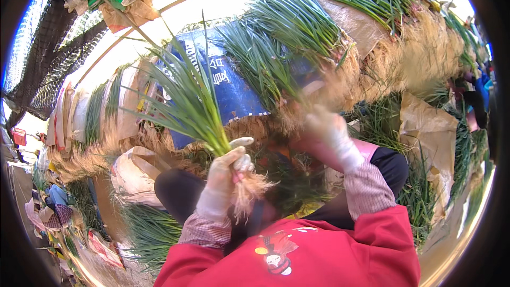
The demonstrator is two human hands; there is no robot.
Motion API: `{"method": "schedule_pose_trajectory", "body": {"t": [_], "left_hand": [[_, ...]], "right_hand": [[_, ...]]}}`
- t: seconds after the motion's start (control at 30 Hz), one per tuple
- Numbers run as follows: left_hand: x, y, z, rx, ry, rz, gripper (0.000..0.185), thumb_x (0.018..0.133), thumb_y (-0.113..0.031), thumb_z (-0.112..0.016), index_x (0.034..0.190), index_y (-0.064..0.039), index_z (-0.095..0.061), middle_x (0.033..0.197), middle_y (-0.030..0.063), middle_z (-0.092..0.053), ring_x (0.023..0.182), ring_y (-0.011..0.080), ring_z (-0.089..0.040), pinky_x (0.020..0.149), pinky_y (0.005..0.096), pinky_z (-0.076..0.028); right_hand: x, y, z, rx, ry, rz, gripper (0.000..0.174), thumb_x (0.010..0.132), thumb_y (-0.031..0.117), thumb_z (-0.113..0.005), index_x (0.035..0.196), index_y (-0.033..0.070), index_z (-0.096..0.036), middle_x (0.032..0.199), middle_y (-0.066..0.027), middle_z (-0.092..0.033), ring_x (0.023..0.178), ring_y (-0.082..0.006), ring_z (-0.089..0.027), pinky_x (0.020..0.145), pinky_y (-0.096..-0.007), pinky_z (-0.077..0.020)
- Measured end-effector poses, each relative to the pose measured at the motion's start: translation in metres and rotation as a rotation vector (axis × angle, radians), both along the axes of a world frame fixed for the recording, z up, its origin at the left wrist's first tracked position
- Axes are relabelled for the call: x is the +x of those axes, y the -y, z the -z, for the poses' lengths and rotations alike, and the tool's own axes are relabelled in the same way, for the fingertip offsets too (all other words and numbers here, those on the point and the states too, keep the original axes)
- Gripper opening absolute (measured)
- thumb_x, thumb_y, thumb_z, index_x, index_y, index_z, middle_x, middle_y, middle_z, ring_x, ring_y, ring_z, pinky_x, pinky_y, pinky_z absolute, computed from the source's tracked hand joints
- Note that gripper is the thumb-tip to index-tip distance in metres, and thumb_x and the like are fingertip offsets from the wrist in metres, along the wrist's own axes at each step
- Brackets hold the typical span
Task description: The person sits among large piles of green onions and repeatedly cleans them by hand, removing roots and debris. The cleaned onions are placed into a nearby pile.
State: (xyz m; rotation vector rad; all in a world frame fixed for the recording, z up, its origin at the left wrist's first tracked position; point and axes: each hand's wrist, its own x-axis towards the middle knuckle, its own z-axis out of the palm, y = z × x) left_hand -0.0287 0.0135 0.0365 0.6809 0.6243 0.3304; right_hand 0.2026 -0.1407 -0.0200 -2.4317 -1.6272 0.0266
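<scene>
In a white glove, my left hand (pixel 221 173) grips a small bunch of green onions (pixel 213 123) near its base. The leaves fan up and to the left, and pale roots (pixel 249 195) hang below my fingers. My right hand (pixel 328 129), also gloved, is raised above my right knee and blurred by motion. Whether anything is in its fingers is too smeared to tell. Just beyond it, a row of green onions (pixel 263 59) lies on a blue printed sack (pixel 239 95), roots towards me.
A long bank of stacked onions with dangling roots (pixel 430 48) curves across the front. More onions (pixel 151 231) lie at my left, and a brown sack (pixel 426 127) at my right. Another person (pixel 55 207) sits at far left. Overhead hangs dark netting (pixel 44 48) beside a pole.
</scene>
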Motion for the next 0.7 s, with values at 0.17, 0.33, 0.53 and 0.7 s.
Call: {"method": "schedule_pose_trajectory", "body": {"t": [0.17, 0.33, 0.53, 0.7], "left_hand": [[0.037, 0.031, 0.038, 0.051, -0.327, -0.007, 0.026, 0.095, -0.020, -0.061, 0.116, -0.005, -0.065, 0.070, 0.0064, -0.066, 0.046, 0.0080, -0.054, 0.038, 0.0194, -0.038], [0.008, 0.047, 0.060, 0.017, -0.301, 0.148, 0.028, 0.096, -0.017, -0.057, 0.115, 0.004, -0.060, 0.081, 0.0080, -0.065, 0.063, 0.0163, -0.061, 0.057, 0.0265, -0.051], [-0.015, 0.050, 0.061, -0.166, -0.213, 0.103, 0.025, 0.095, -0.014, -0.057, 0.113, 0.004, -0.059, 0.080, 0.0093, -0.065, 0.068, 0.0200, -0.063, 0.067, 0.0346, -0.054], [-0.012, 0.047, 0.060, 0.208, -0.484, -0.119, 0.014, 0.090, -0.014, -0.066, 0.097, -0.001, -0.066, 0.069, 0.0060, -0.066, 0.048, 0.0112, -0.056, 0.040, 0.0220, -0.041]], "right_hand": [[-0.031, -0.004, -0.019, 0.044, -0.344, -0.079, 0.018, 0.089, 0.030, -0.060, 0.087, 0.015, -0.069, 0.081, -0.0055, -0.068, 0.071, -0.0282, -0.067, 0.070, -0.0398, -0.0540], [-0.070, 0.004, -0.020, -0.641, -0.643, -0.345, 0.038, 0.086, 0.047, -0.060, 0.107, 0.016, -0.068, 0.089, -0.0076, -0.070, 0.081, -0.0230, -0.070, 0.073, -0.0388, -0.0539], [-0.072, -0.021, 0.003, 0.358, -2.107, 0.448, 0.020, 0.096, 0.019, -0.058, 0.108, 0.003, -0.063, 0.082, -0.0011, -0.063, 0.064, -0.0088, -0.057, 0.056, -0.0221, -0.0457], [-0.078, -0.024, -0.005, 0.545, -1.612, 0.590, 0.024, 0.097, 0.023, -0.057, 0.103, 0.000, -0.062, 0.080, -0.0057, -0.063, 0.065, -0.0125, -0.062, 0.059, -0.0235, -0.0488]]}}
